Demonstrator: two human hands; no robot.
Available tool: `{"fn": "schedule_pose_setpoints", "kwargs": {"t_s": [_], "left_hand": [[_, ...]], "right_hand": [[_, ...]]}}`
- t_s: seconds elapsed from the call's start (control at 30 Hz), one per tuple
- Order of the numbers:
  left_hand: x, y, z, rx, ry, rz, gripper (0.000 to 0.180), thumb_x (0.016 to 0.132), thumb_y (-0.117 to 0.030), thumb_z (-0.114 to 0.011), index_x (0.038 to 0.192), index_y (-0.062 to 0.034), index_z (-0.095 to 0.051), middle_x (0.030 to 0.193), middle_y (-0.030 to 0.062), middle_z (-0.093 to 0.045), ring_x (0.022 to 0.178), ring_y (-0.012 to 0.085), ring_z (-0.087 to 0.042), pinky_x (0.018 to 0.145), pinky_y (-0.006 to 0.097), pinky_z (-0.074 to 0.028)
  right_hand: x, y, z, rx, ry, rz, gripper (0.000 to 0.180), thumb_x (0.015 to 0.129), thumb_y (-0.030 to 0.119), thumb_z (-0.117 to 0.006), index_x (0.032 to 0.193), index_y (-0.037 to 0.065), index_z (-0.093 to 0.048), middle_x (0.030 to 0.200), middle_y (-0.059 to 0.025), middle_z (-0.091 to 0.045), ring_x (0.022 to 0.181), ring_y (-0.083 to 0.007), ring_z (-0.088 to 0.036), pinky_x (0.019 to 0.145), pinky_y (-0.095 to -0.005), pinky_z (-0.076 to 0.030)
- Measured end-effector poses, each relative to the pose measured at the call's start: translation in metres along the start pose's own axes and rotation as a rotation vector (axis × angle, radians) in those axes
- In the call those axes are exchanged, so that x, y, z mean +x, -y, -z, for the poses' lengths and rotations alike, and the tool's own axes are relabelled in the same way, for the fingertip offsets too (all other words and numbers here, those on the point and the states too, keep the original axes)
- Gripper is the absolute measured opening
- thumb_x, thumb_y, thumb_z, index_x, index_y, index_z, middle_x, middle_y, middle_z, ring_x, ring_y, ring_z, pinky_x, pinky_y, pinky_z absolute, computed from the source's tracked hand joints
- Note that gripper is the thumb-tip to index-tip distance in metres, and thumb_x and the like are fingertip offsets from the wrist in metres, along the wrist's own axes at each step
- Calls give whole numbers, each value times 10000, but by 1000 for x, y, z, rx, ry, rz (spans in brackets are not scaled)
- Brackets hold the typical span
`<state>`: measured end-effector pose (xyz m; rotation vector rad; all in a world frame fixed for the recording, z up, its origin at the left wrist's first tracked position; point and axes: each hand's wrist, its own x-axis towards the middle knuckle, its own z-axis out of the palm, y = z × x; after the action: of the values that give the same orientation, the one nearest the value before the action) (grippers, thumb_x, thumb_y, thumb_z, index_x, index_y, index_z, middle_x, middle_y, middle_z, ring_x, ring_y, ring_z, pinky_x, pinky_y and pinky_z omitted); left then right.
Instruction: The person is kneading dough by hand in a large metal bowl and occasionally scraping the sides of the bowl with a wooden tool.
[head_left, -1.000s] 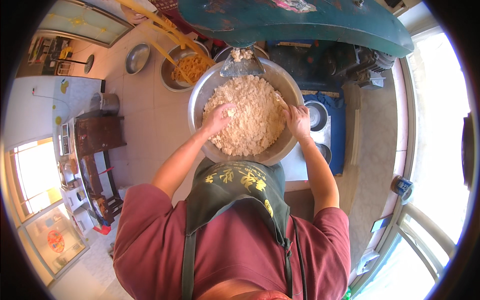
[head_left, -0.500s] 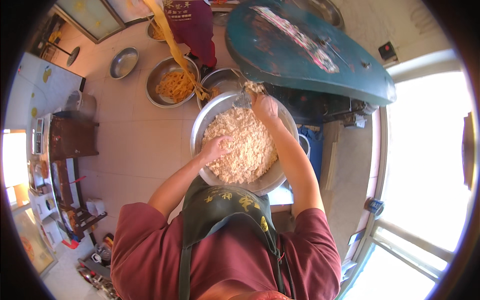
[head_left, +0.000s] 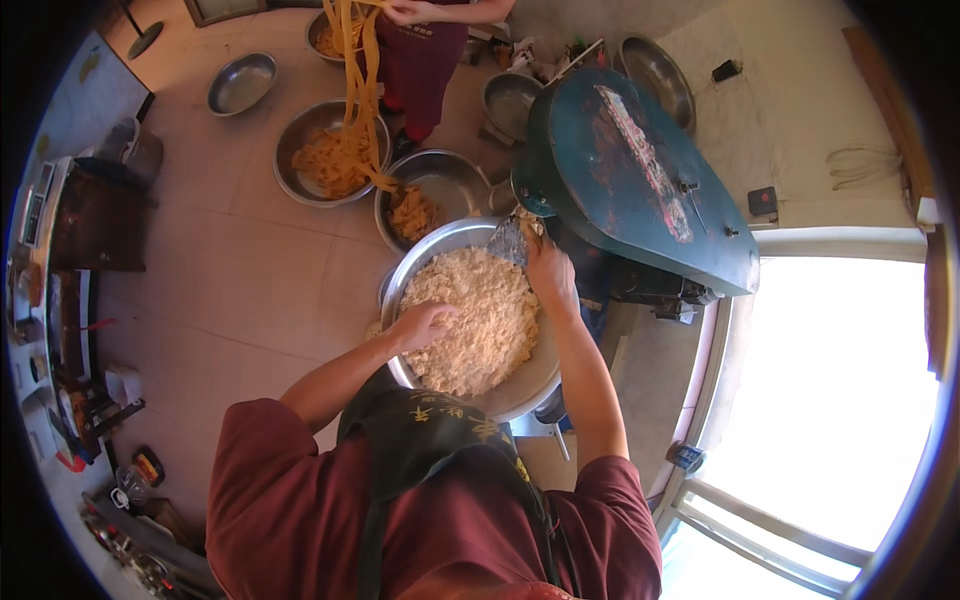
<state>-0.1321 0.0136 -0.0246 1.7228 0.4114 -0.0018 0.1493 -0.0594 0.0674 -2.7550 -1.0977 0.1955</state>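
Note:
A large metal bowl (head_left: 545, 372) full of crumbly, pale dough bits (head_left: 470, 320) stands in front of my apron. My left hand (head_left: 424, 325) lies on the crumbs at the bowl's left side, its fingers apart and slightly bent. At the far right rim, my right hand (head_left: 552, 270) grips a metal scraper (head_left: 508, 243) with a broad flat blade. Some dough clings near the scraper's top, close under the end of the green machine (head_left: 620, 170). My fingers hide the scraper's handle.
Beyond my bowl stand a metal basin (head_left: 448, 178) holding a few orange strips and another basin (head_left: 285, 185) with more. A person (head_left: 425, 75) at the far side holds up long dough strips (head_left: 362, 80). An unfilled basin (head_left: 243, 85) sits on the floor.
The view has shifted, so the machine shows lower and farther from the top edge. My right hand and scraper have turned at the far rim; my left hand stays on the crumbs.

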Motion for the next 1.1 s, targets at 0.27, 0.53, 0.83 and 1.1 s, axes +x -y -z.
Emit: {"fn": "schedule_pose_setpoints", "kwargs": {"t_s": [0.27, 0.53, 0.83, 1.1], "left_hand": [[25, 12, -11, -160, 64, 4, 360, 885, 11, -662, 1234, -69, -635, 1218, 106, -651, 1000, 178, -667, 809, 310, -543], [29, 6, -25, -27, -31, -89, 371, 872, 5, -655, 1233, -75, -628, 1233, 168, -612, 1123, 307, -619, 954, 387, -497], [31, -18, -38, 200, 1, -84, 483, 868, -48, -653, 1340, -120, -576, 1232, 201, -584, 1147, 378, -576, 978, 450, -473], [22, -10, -34, 201, -48, -44, 446, 844, -28, -656, 1280, -112, -614, 1192, 190, -595, 1130, 370, -576, 979, 438, -471]], "right_hand": [[19, -18, -4, -87, 31, -27, 453, 998, 409, -519, 882, -5, -663, 892, -288, -694, 866, -465, -677, 773, -545, -547], [16, -30, -9, -72, -36, 42, 392, 1000, 368, -526, 935, 1, -649, 842, -280, -689, 824, -470, -675, 735, -543, -552], [19, -37, -26, 4, -73, 127, 364, 1000, 350, -516, 1023, 7, -636, 812, -284, -684, 773, -459, -681, 704, -538, -558], [-7, -23, -31, -27, 30, 153, 373, 1012, 345, -485, 1017, 6, -640, 823, -263, -695, 779, -388, -712, 694, -501, -577]]}}
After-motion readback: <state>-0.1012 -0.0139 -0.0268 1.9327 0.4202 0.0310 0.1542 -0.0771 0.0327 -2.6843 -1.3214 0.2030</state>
